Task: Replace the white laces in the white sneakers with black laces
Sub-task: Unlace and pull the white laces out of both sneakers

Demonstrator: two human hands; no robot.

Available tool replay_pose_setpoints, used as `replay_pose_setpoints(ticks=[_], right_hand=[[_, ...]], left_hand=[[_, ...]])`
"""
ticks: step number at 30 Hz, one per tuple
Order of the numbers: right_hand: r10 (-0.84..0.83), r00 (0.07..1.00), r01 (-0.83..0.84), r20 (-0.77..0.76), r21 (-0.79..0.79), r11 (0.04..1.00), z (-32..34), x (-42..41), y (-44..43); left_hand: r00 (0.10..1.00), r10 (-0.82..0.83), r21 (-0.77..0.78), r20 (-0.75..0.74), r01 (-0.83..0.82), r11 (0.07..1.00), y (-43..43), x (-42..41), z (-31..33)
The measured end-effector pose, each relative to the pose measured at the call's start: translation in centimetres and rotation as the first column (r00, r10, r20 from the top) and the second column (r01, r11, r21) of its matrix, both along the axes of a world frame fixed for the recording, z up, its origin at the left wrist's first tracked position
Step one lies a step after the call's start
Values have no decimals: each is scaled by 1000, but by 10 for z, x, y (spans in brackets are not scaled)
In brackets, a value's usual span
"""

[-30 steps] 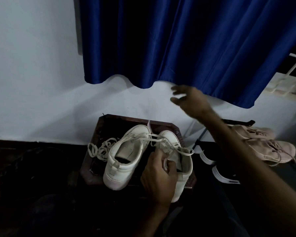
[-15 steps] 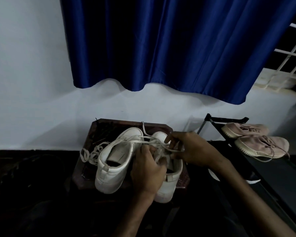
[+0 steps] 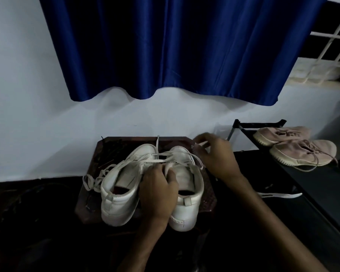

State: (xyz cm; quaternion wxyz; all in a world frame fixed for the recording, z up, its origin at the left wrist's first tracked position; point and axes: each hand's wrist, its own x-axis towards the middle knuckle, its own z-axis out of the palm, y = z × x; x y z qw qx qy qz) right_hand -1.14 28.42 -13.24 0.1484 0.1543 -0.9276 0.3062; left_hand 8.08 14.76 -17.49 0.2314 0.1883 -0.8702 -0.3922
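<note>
Head: right hand (image 3: pixel 216 158) pinches lace (image 3: pixel 201 144) at stool (image 3: pixel 90 193) edge.

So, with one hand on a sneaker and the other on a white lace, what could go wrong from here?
1. The white lace pinched by the right hand seems to cross both sneakers; a pull may snag it or drag the left sneaker.
2. The left hand holds only the right sneaker, and both heels sit near the stool edge, so one could slide off.
</note>
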Motion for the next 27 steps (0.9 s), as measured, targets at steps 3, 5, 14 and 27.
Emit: replay_pose_setpoints(ticks=[3,5,14,27], right_hand=[[238,971,-238,-3,8,971,13,26,-20],[299,953,-303,47,119,946,4,31,-26],[257,966,-246,8,321,915,-13,30,-32],[38,986,-112,161,481,870,-5,36,-11]], left_hand=[[1000,18,92,6,-18,996,-1,1,-2],[1000,27,160,7,-28,987,0,1,0],[994,110,199,-16,-105,974,9,5,1],[983,-177,-64,39,179,982,23,25,9]])
